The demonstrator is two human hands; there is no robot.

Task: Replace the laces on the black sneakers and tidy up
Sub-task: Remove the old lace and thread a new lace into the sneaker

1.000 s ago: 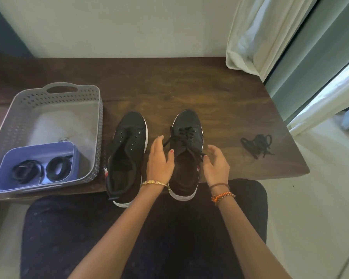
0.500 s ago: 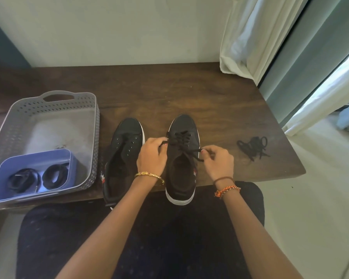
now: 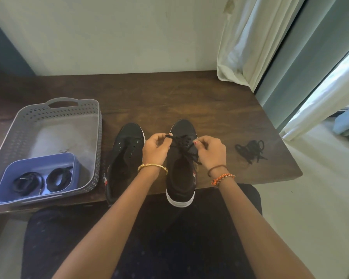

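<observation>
We pinch the black lace (image 3: 182, 144) of the right sneaker (image 3: 181, 168) with both hands. Our left hand (image 3: 156, 149) holds one end of the lace up between thumb and finger, over the left side of that shoe. Our right hand (image 3: 211, 151) pinches the other part of the lace on the right side of it. Both hands have fingers curled tight on the lace. The lace is still threaded in the shoe's holes.

The right sneaker sits on the dark wooden worktop (image 3: 189, 97), with its white heel poking out over the near edge. Just left of it lies the left sneaker (image 3: 125, 160). That one has no lace in it, and we can see its little holes. The two shoes are close but not touching.

To the right of the right sneaker, well apart from it, a loose black lace (image 3: 250, 150) lies in a messy heap on the worktop.

Far to the left of the sneakers stands a grey basket (image 3: 54, 109) with holes in its walls. Inside it, in the near corner, is a small blue box (image 3: 38, 164). Two rolled-up black laces (image 3: 42, 181) lie side by side in the blue box.

We wear a gold bangle (image 3: 152, 167) on the left wrist and an orange band (image 3: 223, 178) on the right wrist.

A white curtain (image 3: 250, 41) hangs behind the worktop, off to the right.
</observation>
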